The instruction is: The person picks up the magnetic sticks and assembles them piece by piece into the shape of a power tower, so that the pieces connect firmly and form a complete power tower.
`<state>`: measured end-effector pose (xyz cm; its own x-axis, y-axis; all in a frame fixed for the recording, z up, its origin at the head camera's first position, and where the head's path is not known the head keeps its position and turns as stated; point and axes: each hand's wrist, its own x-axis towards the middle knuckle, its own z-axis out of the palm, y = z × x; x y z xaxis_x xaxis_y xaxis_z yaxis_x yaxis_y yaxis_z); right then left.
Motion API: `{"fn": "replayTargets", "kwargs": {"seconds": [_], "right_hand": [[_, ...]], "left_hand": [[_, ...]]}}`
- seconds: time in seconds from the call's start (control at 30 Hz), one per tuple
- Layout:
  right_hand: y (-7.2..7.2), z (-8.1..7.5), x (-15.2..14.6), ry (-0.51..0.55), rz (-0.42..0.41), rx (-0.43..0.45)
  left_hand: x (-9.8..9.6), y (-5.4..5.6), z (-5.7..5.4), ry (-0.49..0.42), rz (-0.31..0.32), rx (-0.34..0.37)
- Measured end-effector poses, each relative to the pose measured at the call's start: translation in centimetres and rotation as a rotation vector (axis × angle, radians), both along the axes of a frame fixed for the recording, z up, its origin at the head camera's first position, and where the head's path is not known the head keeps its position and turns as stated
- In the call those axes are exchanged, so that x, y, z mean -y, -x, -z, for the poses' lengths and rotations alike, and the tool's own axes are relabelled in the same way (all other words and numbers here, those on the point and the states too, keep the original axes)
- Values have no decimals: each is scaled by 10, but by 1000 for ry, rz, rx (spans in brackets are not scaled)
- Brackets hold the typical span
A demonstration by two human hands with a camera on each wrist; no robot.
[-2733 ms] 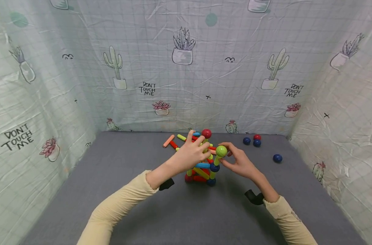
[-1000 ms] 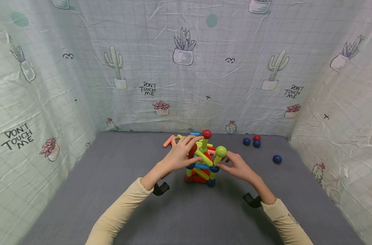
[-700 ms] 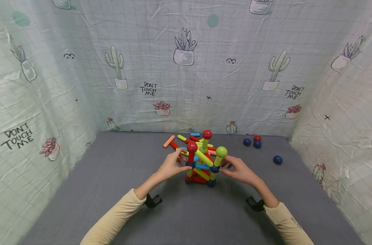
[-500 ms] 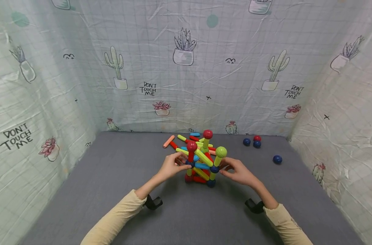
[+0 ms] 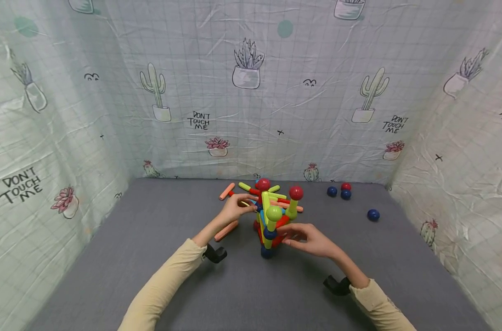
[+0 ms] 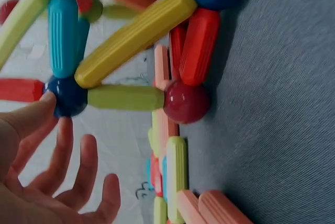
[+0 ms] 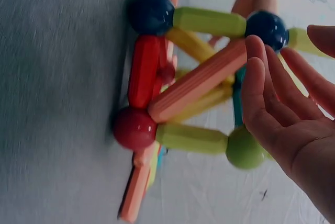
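Rod-and-ball tower [image 5: 271,225] upright, approx. mid-table

We see the tower on the gray table [image 5: 251,285], btwn the two hands. The L hand [image 5: 233,209] pinches a dark blue ball [image 6: 70,97] at mid-height w/ thumb & index — other fingers spread loose. The R hand [image 5: 310,240] is relaxed, fingers loosely bent, thumb apart, right by the near blue ball [image 5: 270,233]; we can't tell if fingertips touch it. Up top: one green ball [image 5: 274,213], two red balls [image 5: 296,192]. Loose rods [image 5: 227,231] lie behind & left; loose balls [image 5: 346,195] — three blue, one red — sit well apart, far R.
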<state>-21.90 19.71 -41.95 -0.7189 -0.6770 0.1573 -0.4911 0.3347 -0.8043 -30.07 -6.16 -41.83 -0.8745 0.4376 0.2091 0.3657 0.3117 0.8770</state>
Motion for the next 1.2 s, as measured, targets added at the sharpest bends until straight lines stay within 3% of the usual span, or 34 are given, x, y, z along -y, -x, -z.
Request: {"fn": "replayTargets", "kwargs": {"seconds": [0.13, 0.23, 0.33, 0.43, 0.6, 0.7, 0.83, 0.97, 1.1, 1.2], "right_hand": [[-3, 3, 12, 36, -50, 22], [-4, 4, 18, 21, -64, 2], [-4, 2, 17, -15, -26, -40], [-1, -1, 7, -48, 52, -107], [5, -7, -10, -60, 217, -227], [8, -10, -14, -47, 350, -276], [9, -13, -13, -17, 501, -312], [14, -16, -8, 39, 541, -335], [19, -17, -2, 73, 527, -344], [21, -20, 3, 72, 518, -355]], "left_hand": [[-2, 8, -5, 5, 43, -23], [0, 21, 7, 27, 40, -37], [6, 32, 22, 94, -22, -78], [15, 37, 33, 238, -118, -150], [28, 40, 49, 594, -235, -310], [34, 40, 57, 722, -252, -366], [36, 38, 61, 765, -237, -341], [36, 37, 60, 787, -212, -347], [38, 34, 58, 868, -223, -443], [40, 29, 53, 920, -264, -565]]}}
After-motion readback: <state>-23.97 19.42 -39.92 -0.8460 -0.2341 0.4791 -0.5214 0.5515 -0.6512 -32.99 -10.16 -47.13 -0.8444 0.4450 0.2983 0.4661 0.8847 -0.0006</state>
